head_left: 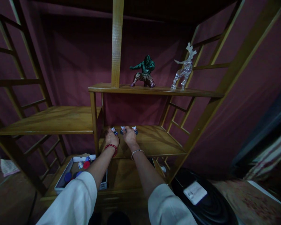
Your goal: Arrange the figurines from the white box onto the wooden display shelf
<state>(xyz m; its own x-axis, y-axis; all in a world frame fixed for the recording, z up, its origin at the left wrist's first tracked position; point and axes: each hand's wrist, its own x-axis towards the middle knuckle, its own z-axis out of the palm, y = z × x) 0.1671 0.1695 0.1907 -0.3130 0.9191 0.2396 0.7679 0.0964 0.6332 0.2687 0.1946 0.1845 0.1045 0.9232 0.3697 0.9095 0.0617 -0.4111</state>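
Note:
Three small figurines with white heads and dark blue bases stand in a row towards the back of the middle shelf (152,142). My left hand (111,139), wearing a red bead bracelet (114,147), has its fingers closed at the left figurine (114,131). My right hand (130,137), with a silver bangle (137,152), closes its thumb and fingers at the middle figurine (123,129). Just right of those fingers is the right figurine (135,130). Part of each grip is hidden behind the hands.
Above, a green-topped crouching figure (145,71) and a clear deer figurine (184,70) occupy the upper shelf (164,90). An open box (69,167) of small colourful items sits lower left. Wooden posts (117,43) divide the unit. A black round object (213,206) bears a white packet (195,192).

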